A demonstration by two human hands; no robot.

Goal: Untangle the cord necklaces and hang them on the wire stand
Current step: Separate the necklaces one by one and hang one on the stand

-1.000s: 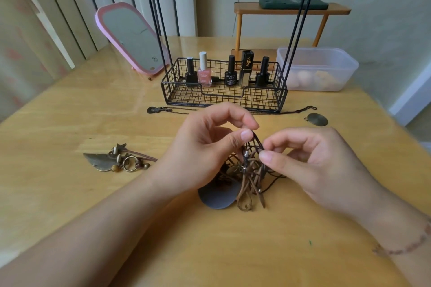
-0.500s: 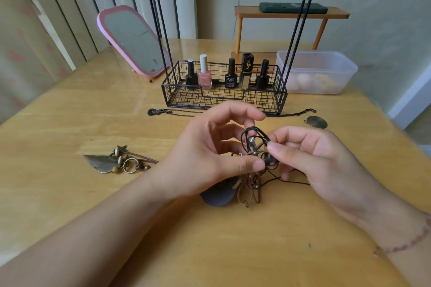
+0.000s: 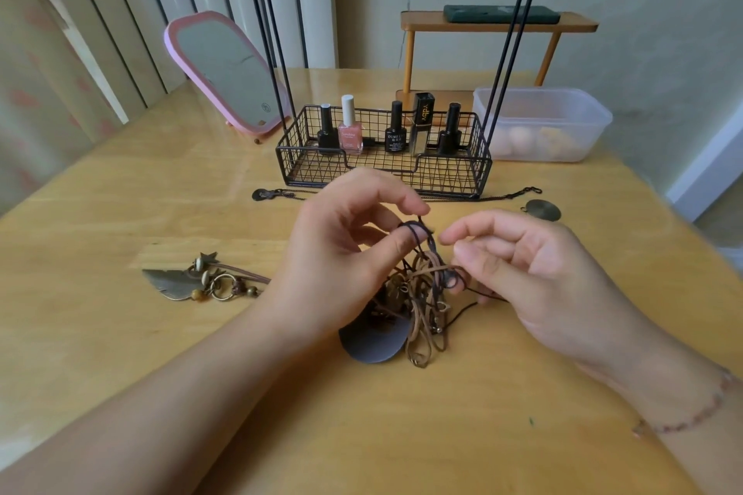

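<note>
Dark cord loop now hooked over left hand (image 3: pixel 341 249) thumb, drawn up from tangled necklaces (image 3: pixel 422 293) on table (image 3: pixel 120 334); right hand (image 3: pixel 534 273) pinching another strand. Loosening; wire stand (image 3: pixel 384 165) unused.

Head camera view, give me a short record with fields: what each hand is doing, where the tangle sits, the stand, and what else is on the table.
left hand: left hand pinches a dark cord loop at the thumb
right hand: right hand pinches a thin dark cord
tangle: knotted bundle of brown and black cord necklaces between the hands, with a round grey pendant disc on the wooden table
stand: black wire stand with basket base, no necklace hung
bottles: nail polish bottles upright in the basket
left side: bronze feather pendant with beads
back: pink-framed mirror, clear plastic tub
</note>
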